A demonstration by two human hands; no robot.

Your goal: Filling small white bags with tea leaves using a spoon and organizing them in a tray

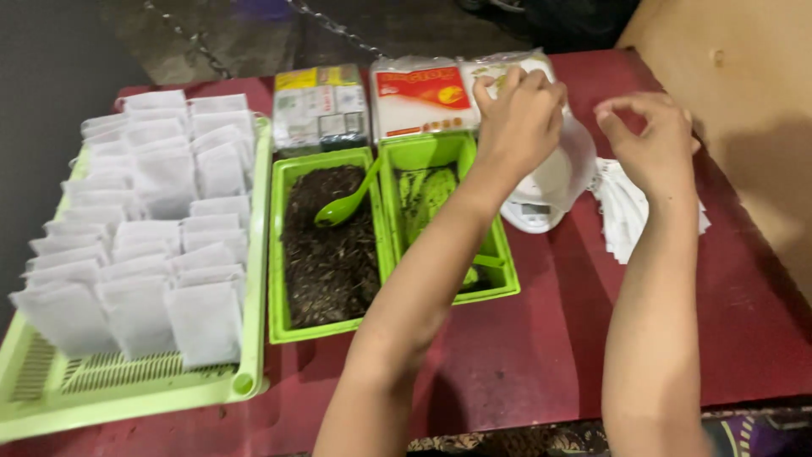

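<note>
- Your left hand (518, 110) pinches a clear bag (568, 165) over the white scale (533, 213) on the red counter (541, 355).
- Your right hand (651, 140), fingers curled and holding nothing, hovers above white sachets (622, 211).
- Keep the bag mouth steady and centred.
- Behind the two green trays (283, 254): a yellow-green packet (320, 106) and a red-and-white packet (420, 97).

It looks like a small home packing station: a red worktop (541, 355) carries trays of dried herb (326, 254), filled white sachets (161, 211) and a small scale (541, 203).

Left of the hands, matt paper-like sachets (152, 245) are filling a glossy plastic tray (127, 393); the desk (524, 355) is showing a smooth, dark-red sheen.
</note>
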